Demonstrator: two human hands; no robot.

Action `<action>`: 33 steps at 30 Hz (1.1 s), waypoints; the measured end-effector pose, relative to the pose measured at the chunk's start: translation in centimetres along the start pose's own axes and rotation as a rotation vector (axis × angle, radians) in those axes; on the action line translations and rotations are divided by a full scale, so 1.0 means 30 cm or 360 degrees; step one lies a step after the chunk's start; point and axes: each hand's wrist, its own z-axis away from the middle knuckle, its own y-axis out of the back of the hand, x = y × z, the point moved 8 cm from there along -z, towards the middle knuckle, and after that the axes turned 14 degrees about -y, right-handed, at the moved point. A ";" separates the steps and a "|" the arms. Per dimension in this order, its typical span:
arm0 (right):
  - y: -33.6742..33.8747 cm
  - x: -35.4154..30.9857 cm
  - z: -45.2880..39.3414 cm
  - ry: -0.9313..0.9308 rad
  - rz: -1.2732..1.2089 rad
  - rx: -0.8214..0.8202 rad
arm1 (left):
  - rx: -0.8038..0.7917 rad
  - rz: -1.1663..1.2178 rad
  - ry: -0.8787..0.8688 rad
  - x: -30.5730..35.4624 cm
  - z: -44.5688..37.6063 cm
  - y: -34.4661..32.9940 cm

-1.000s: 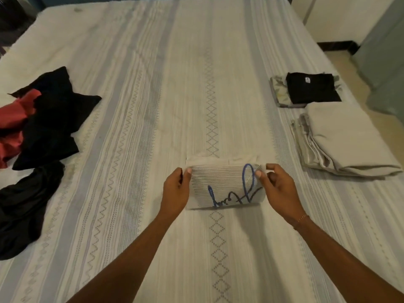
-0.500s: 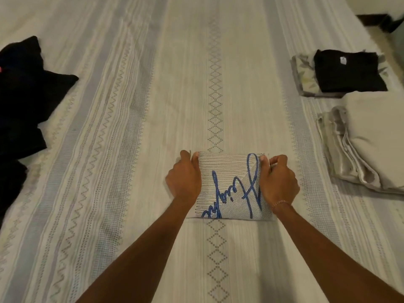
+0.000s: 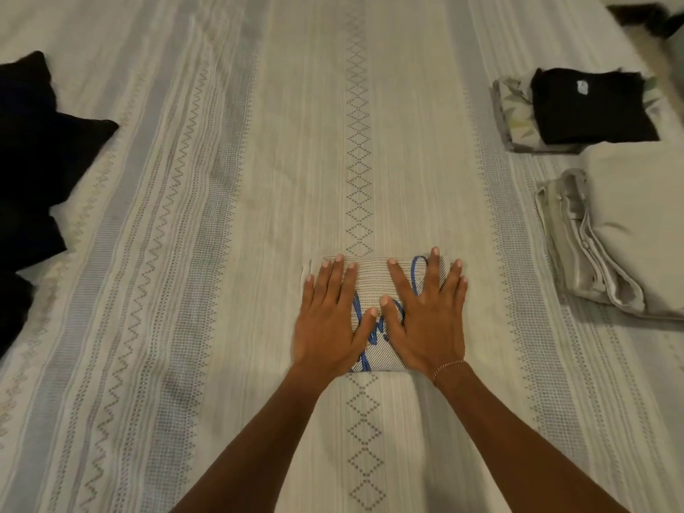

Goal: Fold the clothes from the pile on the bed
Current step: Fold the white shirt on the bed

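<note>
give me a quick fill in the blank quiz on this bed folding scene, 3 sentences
1. Both hands, left hand and right hand, press flat on the folded striped garment with ____ lettering.
2. The folded black shirt lies on the person's ____ side of the bed.
3. The unfolded dark clothes lie on the person's ____ side.

Missing words: blue; right; left
</note>
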 end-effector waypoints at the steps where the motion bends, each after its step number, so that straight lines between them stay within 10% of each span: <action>1: -0.004 0.001 0.001 -0.0010 0.0011 -0.0011 | 0.0004 0.0016 0.0040 -0.002 0.002 -0.006; 8: 0.043 -0.033 0.017 -0.0071 0.0007 -0.0107 | 0.0201 0.0134 0.0787 -0.046 0.071 0.131; 13: 0.133 -0.196 0.122 0.0050 -0.0364 -0.0002 | 0.0232 0.1240 0.1537 -0.179 0.091 0.133; 21: 0.148 -0.380 0.125 -0.0230 -0.0524 -0.0261 | 0.0199 0.1715 0.1038 -0.136 0.025 0.268; 33: 0.444 -0.216 0.188 -0.0865 -0.2557 -0.0983 | -0.0123 0.2488 0.1464 -0.016 0.222 0.128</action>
